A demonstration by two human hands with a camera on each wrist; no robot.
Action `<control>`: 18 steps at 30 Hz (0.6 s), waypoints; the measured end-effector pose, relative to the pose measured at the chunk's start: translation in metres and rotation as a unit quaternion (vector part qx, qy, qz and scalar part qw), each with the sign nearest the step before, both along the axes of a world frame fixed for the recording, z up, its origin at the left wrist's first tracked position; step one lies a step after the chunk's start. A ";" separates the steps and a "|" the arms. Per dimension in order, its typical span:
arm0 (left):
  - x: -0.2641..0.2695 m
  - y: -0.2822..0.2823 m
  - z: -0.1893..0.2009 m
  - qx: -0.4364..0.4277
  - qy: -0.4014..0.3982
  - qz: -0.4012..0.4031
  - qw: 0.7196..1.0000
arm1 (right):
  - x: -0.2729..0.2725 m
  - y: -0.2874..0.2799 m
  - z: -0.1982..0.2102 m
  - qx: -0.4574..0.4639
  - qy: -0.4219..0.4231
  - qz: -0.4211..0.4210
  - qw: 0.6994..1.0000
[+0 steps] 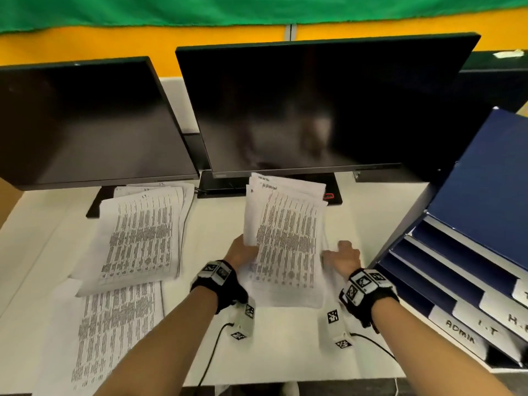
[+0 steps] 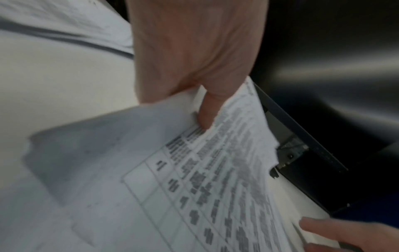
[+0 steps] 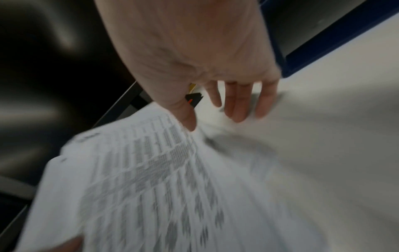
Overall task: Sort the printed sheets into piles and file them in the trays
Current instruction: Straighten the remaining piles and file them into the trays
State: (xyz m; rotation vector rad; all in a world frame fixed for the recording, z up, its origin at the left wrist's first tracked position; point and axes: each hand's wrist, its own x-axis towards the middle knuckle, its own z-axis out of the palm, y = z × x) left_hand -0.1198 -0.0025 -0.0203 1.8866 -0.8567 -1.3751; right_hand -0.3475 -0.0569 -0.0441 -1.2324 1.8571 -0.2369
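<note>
Held stack of white printed table sheets [image 1: 285,241]: above white tabletop [image 1: 217,224], long axis pointing away toward monitors | left hand [image 1: 241,252] pinches near-left edge | right hand [image 1: 343,257] loose beside right edge, apparently not gripping | blue labelled filing trays [image 1: 457,270] right, nearer right hand; contents unseen | two piles left.

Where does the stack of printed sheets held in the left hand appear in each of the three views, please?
Head: stack of printed sheets at centre, before the right monitor.
Left wrist: lower centre-right, under the left hand.
Right wrist: lower left.
Shared landmark: the right monitor's dark screen.
</note>
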 end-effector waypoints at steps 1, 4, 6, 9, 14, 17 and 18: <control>0.007 0.006 0.006 -0.019 0.026 -0.018 0.999 | -0.003 0.000 0.004 0.004 -0.043 -0.003 0.999; 0.029 0.022 0.020 -0.065 0.084 -0.053 0.993 | -0.004 0.001 0.021 -0.019 -0.263 -0.080 0.961; 0.038 0.025 0.030 -0.077 0.107 -0.061 0.989 | -0.001 -0.001 0.042 0.015 -0.417 -0.117 0.901; 0.040 0.027 0.055 -0.121 0.117 -0.048 0.985 | 0.003 -0.009 0.069 0.045 -0.531 -0.053 0.845; 0.032 0.018 0.088 -0.242 0.080 0.067 0.965 | 0.014 -0.004 0.113 -0.039 -0.519 -0.006 0.854; 0.016 0.013 0.097 -0.302 0.037 0.151 0.941 | 0.026 0.006 0.120 -0.124 -0.512 -0.006 0.850; 0.009 0.013 0.099 -0.318 0.019 0.180 0.931 | 0.032 0.011 0.120 -0.151 -0.513 -0.004 0.845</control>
